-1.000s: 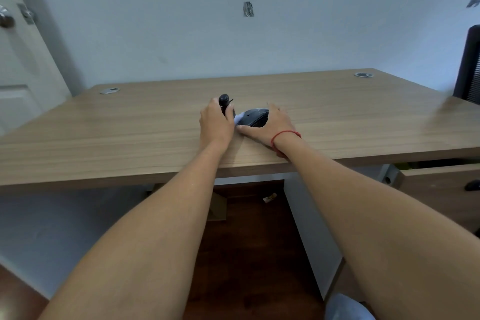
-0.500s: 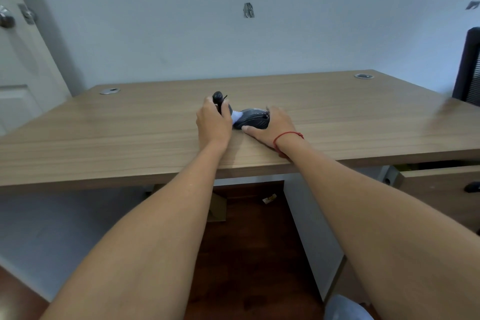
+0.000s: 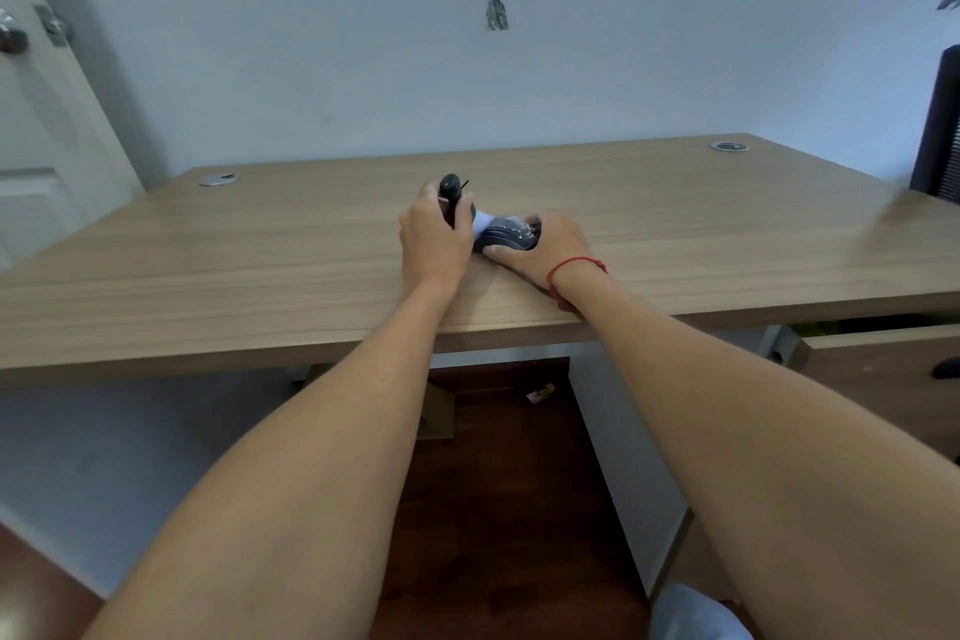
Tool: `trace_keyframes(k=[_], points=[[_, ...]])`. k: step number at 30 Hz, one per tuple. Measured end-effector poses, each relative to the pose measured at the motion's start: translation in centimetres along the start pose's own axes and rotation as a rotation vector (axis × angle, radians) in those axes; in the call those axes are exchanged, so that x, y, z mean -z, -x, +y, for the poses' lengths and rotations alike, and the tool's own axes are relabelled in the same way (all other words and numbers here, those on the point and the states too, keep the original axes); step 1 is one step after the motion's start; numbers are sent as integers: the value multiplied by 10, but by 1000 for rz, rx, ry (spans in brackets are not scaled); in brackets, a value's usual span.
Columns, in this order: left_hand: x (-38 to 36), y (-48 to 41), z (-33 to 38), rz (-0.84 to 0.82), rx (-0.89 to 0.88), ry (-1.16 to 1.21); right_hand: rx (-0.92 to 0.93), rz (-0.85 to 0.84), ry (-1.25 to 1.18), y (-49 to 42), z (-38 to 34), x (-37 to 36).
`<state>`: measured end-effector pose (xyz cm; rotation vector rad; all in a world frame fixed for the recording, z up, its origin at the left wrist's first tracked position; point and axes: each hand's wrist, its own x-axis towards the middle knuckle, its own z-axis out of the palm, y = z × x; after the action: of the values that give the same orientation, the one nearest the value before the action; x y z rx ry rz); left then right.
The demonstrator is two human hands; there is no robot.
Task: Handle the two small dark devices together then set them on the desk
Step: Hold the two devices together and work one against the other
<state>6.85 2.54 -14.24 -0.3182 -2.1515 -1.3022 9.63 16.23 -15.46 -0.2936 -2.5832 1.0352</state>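
A small dark upright device (image 3: 451, 190) pokes out above my left hand (image 3: 434, 239), which is closed around it near the middle of the wooden desk (image 3: 260, 250). Just to its right a flatter dark device (image 3: 506, 233), shaped like a mouse, lies on the desk under the fingers of my right hand (image 3: 550, 244), which grips its right side. Something white (image 3: 480, 222) shows between the two devices. My right wrist carries a red string band. The two hands almost touch.
Two round metal cable grommets (image 3: 219, 179) (image 3: 729, 146) sit at the desk's back corners. A dark chair (image 3: 940, 130) stands at the right edge, a drawer unit (image 3: 883, 369) lower right, and a door (image 3: 36, 120) on the left. The wall runs behind the desk.
The upright device in my left hand has shifted slightly left and tilted, then risen a little. My right hand has stayed on the flat device, which moved slightly left with it.
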Motion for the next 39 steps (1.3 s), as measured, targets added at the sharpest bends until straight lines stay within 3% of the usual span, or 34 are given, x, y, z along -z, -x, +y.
trace_keyframes(k=[4,8,14,18,21,26,31,36,39], points=[[-2,0,-6,26,74,-160,16,0,-12,3,-1,1],[0,1,2,19,-61,-29,37,-55,-67,4,-2,2],[-3,-3,-7,7,86,-129,61,-46,-86,5,-1,2],[-1,-3,-2,71,15,-28,66,-60,-96,7,-2,1],[-1,-2,2,22,-18,45,68,-40,-67,6,-3,1],[2,-5,-6,61,178,25,65,-2,-39,5,-3,-1],[-1,-2,8,69,123,182,23,38,-37,3,-7,-6],[-9,-2,3,73,143,-61,-3,61,4,2,-13,-9],[-11,-2,7,85,-7,-2,-24,46,18,1,-11,-8]])
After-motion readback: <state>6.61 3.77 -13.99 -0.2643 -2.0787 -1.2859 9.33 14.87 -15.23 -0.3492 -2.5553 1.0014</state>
